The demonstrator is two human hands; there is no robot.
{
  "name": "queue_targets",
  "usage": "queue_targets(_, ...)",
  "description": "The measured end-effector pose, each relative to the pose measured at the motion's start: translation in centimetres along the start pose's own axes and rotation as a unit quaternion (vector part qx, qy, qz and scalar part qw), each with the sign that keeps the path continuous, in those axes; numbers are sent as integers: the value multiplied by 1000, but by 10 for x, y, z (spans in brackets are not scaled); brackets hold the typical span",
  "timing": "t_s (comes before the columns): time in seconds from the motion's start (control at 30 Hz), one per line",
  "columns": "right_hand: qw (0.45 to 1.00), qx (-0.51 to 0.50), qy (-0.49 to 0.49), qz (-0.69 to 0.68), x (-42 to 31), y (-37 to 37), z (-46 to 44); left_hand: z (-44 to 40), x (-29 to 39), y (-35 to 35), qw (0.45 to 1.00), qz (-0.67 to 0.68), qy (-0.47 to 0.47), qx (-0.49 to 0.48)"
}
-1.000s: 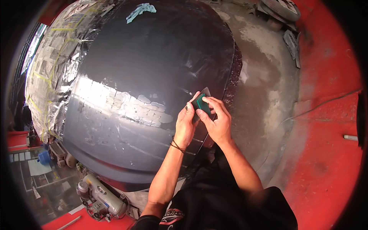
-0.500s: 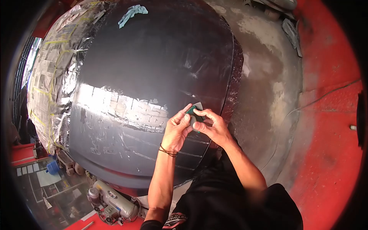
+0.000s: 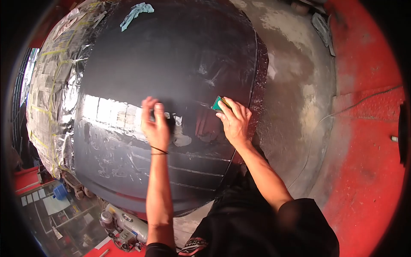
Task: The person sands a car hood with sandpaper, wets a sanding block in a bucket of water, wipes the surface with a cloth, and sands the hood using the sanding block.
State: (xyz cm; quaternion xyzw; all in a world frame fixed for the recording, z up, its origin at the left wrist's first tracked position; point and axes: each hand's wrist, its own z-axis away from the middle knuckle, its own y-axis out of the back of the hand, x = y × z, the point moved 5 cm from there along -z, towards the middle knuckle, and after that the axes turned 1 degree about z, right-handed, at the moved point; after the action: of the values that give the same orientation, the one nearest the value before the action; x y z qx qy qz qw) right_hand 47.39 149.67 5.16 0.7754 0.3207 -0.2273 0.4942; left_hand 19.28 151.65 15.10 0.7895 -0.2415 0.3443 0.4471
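The wet, dark car hood (image 3: 171,55) spreads out below both hands. My right hand (image 3: 236,122) grips a small green sanding block (image 3: 217,103) between thumb and fingers, near the hood's right edge. Whether the block touches the paint I cannot tell. Over the bright reflection on the hood is my left hand (image 3: 156,124), slightly blurred, its fingers apart and holding nothing. A light blue crumpled cloth (image 3: 136,15) lies at the far end of the hood.
Masking newspaper with yellow tape (image 3: 51,85) covers the car on the left. An air compressor (image 3: 124,225) stands at the lower left, near a glass case (image 3: 55,210). Right of the car are concrete floor (image 3: 295,85), a thin cable (image 3: 321,128) and red surface (image 3: 364,171).
My hands, earlier together around the block, have separated. The left one has moved left and let go; the right has shifted slightly up and right with the block.
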Motion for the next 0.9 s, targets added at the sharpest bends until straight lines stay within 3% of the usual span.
queue_targets(0.13, 1000, 20, 6, 13, 13, -13, 4, -56, -64, 40, 980, -191, -50, 40)
queue_targets(0.23, 991, 110, -66, 30, 75, -32, -83, -76, -113, 48, 955, -290, -55, 28)
queue_targets(0.27, 981, 112, -152, 50, 104, -37, -124, -79, -124, 46, 946, -319, -51, 29)
queue_targets(0.33, 983, 88, -154, 48, 144, -35, -175, -76, -111, 39, 932, -360, -39, 5)
queue_targets(0.4, 987, 109, -111, 29, 120, -28, -130, -78, -106, 34, 928, -371, -25, -5)
queue_targets(0.53, 994, 54, -96, 2, 53, -5, 11, -78, -107, 34, 927, -374, -13, -15)
queue_targets(0.6, 994, 64, -83, 18, 59, -3, -4, -78, -111, 34, 922, -387, -12, -15)
queue_targets(0.67, 973, 115, -181, 86, 112, -15, -72, -78, -108, 36, 925, -378, -11, -17)
queue_targets(0.73, 969, 84, -229, 49, 169, -16, -147, -78, -106, 37, 926, -378, -7, -13)
queue_targets(0.8, 975, 85, -195, 63, 164, -13, -145, -80, -113, 38, 923, -385, 0, -17)
queue_targets(0.9, 990, 51, -129, 17, 103, 2, -50, -77, -110, 40, 919, -395, 5, -15)
